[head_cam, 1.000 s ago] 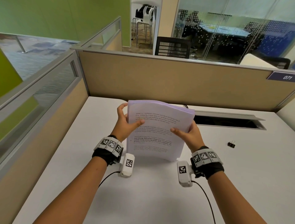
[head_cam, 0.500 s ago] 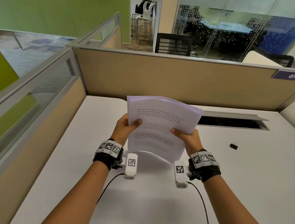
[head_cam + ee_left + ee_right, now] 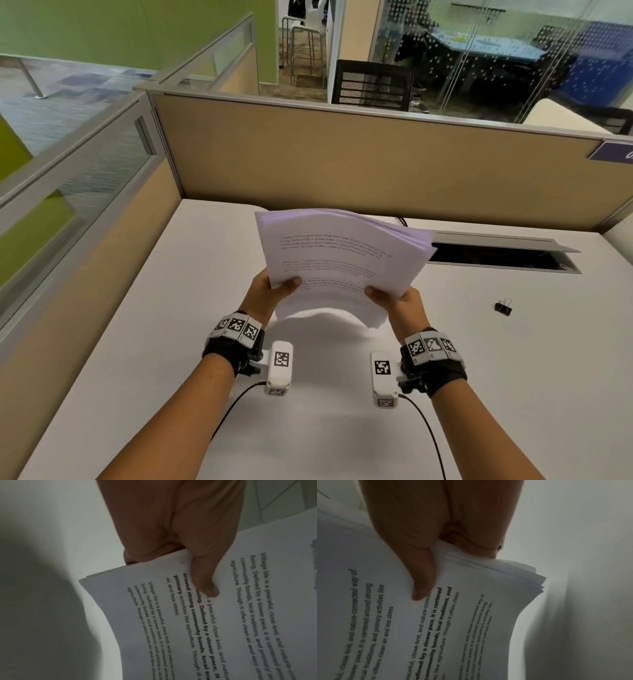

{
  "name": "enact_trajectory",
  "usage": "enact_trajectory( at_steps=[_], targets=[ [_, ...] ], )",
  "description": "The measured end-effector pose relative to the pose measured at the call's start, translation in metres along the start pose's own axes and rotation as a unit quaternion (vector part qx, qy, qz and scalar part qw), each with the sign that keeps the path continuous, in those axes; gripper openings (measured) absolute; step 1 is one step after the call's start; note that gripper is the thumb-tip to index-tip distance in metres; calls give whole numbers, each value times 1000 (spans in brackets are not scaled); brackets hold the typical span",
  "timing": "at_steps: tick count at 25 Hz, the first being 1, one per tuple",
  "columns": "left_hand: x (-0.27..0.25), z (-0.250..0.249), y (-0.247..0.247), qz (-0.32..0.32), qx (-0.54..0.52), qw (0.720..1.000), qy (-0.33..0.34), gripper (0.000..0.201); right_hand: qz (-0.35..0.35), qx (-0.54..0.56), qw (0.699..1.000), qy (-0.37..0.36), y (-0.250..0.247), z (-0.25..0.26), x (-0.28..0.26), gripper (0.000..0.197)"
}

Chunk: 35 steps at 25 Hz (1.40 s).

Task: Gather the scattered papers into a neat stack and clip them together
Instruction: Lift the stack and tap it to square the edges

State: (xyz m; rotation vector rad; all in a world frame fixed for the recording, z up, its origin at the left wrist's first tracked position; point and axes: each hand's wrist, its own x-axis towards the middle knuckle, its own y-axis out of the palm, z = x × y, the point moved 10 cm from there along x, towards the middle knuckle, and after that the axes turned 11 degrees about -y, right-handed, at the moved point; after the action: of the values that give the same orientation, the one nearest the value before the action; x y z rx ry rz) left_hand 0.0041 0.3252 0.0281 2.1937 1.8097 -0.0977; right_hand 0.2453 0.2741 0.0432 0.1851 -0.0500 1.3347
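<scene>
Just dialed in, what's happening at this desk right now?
A person holds a stack of printed papers in the air above the white desk. The left hand and right hand each grip a side near the bottom edge, thumbs on the top sheet. The sheets bow upward, and their edges at the right side are fanned, not yet flush. The black binder clip lies untouched on the desk to the right, so clipping is not yet done.

Matt white paper, that stack of papers (image 3: 339, 260), thin sheets fanning at the corner, black print on top. The counter (image 3: 513, 377) looks smooth, pale and matt. Binder clip (image 3: 503, 307): black body, thin shiny wire handles. Partition (image 3: 342, 164) in tan cloth, brushed metal trim.
</scene>
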Motion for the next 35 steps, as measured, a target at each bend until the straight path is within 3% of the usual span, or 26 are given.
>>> enact_trajectory(
  at_steps=[3,7,11,16,20,23,27,31,35],
  targets=[
    [2,-16,3,24,-2,999,25,30,17,-7,1000,-18,3,12,6,30],
    [7,2,-11,-32,-5,999,-26,25,4,-22,1000,14,0,1,2,25],
    [6,10,-5,-38,6,999,-35,19,-13,-28,999,29,1,-7,-3,24],
    [-8,-32,2,-15,36,999,32,25,-5,-27,1000,-15,4,26,1,24],
    [-21,-72,4,-18,73,993,87,54,14,-32,998,-47,9,55,4,23],
    [-34,-106,10,-33,59,986,155,68,0,-32,996,-82,13,82,7,47],
    [-39,-119,7,-121,47,981,144,34,-20,-58,990,-128,20,104,11,72],
    [-43,-119,4,-158,33,979,122,14,-88,-29,994,-56,12,95,9,40],
    [-43,-119,1,-170,31,978,114,10,-91,-33,994,-42,10,97,9,30]
  ],
)
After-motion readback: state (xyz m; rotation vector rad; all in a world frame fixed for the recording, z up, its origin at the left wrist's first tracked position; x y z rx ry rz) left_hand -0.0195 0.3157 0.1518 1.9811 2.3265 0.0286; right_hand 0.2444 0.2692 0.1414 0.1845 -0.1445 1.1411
